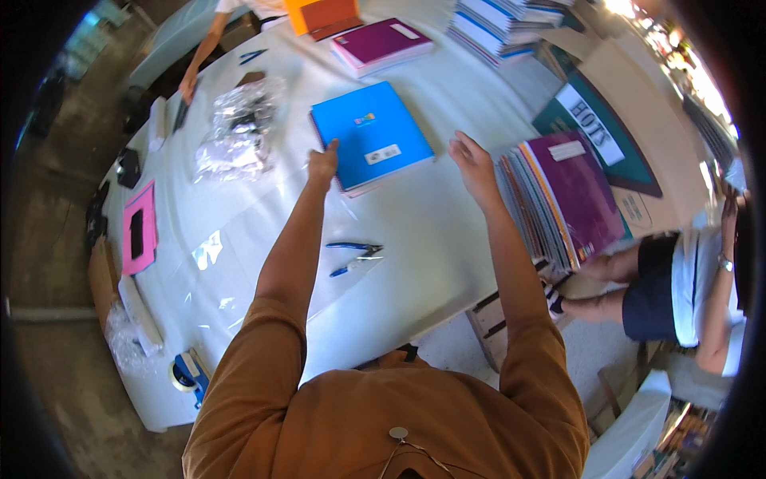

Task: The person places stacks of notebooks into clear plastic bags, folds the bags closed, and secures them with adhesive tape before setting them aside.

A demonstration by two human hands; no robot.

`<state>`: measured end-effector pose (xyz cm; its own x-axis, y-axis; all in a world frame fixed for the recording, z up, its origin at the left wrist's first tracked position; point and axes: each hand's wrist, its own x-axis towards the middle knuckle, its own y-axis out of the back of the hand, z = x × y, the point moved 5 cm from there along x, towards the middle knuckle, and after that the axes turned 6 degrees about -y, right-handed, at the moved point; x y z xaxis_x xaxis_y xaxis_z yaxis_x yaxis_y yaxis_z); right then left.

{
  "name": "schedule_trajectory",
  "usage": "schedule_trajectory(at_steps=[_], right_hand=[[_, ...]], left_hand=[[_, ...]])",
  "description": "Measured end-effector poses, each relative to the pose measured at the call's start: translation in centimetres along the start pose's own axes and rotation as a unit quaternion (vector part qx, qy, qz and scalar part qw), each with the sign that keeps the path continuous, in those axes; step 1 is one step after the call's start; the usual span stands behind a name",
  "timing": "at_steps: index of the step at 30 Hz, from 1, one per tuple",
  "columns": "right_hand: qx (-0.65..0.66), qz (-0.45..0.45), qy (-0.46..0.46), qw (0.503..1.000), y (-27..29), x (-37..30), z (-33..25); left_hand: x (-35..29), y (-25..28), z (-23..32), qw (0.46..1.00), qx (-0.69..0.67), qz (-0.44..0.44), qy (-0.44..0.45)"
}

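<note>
A small stack of notebooks with a blue notebook on top lies on the white-covered table. My left hand grips its left edge, a digit over the cover; the rest of the fingers are partly hidden. To the right of the stack, my right hand is raised with its fingers apart and holds nothing. Near that hand stands a taller pile of spiral notebooks with a purple notebook on top. Between my forearms lie blue-handled pliers.
Clear plastic wrapping lies crumpled on the left, near a pink folder. A tape dispenser sits at the near left corner. More purple books and a tall book stack stand farther back. Other people are at the far left and right.
</note>
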<state>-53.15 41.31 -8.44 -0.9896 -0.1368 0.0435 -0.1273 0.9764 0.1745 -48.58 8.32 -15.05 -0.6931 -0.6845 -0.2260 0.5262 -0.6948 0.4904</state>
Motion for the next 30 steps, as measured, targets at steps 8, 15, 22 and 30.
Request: schedule_trajectory(at_steps=[8,15,22,30], right_hand=[[-0.255,-0.121,-0.196,0.939,-8.9,6.5,7.7],[0.006,-0.183,-0.246,0.952,-5.0,-0.2,9.2],[0.345,-0.166,-0.07,0.921,-8.3,-3.2,3.2],[0.349,-0.271,0.104,0.891,-23.8,-11.4,-10.1]], left_hand=[[-0.1,-1.5,-1.8,0.982,-0.107,-0.107,0.114],[-4.7,-0.5,1.3,0.942,-0.228,-0.235,0.069],[-16.5,13.5,7.7,0.928,-0.159,-0.127,-0.313],[-20.6,32.5,0.3,0.931,-0.213,-0.021,-0.295]])
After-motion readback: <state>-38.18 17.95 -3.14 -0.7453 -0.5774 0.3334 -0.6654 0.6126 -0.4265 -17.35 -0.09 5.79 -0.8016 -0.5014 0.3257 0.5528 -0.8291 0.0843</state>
